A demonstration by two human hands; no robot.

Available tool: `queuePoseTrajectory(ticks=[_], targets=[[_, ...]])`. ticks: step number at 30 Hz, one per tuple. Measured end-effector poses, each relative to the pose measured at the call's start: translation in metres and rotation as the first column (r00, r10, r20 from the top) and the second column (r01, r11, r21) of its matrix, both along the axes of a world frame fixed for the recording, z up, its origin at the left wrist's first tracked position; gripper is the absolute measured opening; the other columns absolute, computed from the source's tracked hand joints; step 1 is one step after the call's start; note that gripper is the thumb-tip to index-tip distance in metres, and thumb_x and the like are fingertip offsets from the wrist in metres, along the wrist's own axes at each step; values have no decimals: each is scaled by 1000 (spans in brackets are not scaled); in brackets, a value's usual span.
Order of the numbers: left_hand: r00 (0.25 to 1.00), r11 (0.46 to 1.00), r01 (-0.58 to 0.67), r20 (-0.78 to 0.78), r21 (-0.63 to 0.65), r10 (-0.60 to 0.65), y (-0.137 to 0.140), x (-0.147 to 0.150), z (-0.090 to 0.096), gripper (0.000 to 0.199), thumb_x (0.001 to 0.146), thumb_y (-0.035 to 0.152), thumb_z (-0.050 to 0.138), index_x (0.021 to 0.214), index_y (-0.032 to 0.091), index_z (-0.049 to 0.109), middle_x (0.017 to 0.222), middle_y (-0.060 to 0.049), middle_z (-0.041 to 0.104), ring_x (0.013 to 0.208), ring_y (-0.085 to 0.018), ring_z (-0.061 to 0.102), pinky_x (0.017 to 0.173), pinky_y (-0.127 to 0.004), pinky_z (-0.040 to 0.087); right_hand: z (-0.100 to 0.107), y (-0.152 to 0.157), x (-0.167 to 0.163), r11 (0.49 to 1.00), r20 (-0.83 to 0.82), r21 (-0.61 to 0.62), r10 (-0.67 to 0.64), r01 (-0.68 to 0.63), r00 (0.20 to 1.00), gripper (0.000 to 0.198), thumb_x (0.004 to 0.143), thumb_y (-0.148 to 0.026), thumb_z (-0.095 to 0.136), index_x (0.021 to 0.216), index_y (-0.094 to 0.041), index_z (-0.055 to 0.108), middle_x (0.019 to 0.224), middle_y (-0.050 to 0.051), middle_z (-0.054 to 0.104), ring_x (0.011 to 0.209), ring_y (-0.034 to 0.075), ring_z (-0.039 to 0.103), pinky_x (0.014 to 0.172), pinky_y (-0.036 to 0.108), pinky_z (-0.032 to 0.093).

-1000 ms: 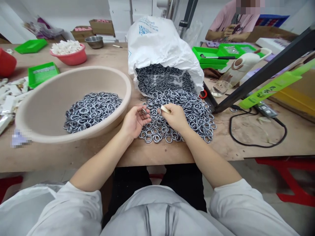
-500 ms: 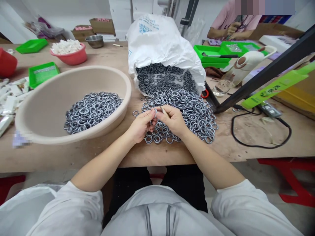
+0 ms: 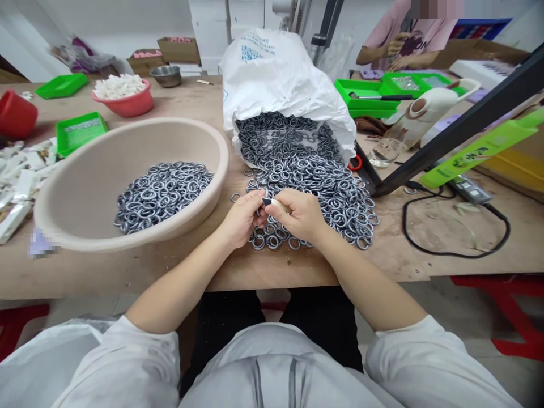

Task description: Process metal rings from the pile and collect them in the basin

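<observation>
Left hand (image 3: 241, 221) pinched, apparently on a mostly hidden ring (image 3: 257, 212); right hand (image 3: 302, 214) closed round tool (image 3: 267, 201), probably for control. Pile (image 3: 335, 190) just beyond, presumably for easy reach.

Lit brightly and evenly in cool light, seemingly from overhead, with soft shading under the beige basin (image 3: 80, 198), deeper shadow inside the mouth of the white bag (image 3: 280, 73), and small glints on the grey rings (image 3: 314, 178). Stretched toward the edges, notably at the white sleeves (image 3: 140, 362). Slightly soft in fine detail, with pixelated patches at top right and far left.
</observation>
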State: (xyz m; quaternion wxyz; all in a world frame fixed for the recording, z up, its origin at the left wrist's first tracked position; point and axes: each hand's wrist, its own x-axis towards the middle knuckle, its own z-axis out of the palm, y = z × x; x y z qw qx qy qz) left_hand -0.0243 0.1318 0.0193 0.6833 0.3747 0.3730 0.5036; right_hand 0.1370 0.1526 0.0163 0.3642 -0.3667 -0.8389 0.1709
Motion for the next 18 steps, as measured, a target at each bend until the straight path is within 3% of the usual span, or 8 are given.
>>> queuePoseTrajectory(ticks=[10, 18], targets=[[999, 999, 31, -11, 21, -31, -2, 1, 0, 35, 76, 42, 73, 70, 18, 48, 54, 8, 43, 42, -4, 37, 41, -18, 36, -1, 0, 2, 998, -34, 44, 43, -42, 998, 53, 97, -57, 42, 67, -18, 59, 64, 1, 54, 61, 12, 49, 59, 27, 31], [997, 997, 68, -22, 23, -68, 2, -4, 1, 33, 76, 37, 72, 70, 18, 47, 56, 7, 43, 44, -5, 36, 43, -18, 37, 0, 0, -2, 999, -23, -50, 0, -1, 1000, 57, 96, -61, 42, 60, -19, 50, 59, -2, 48, 57, 10, 43, 57, 27, 27]])
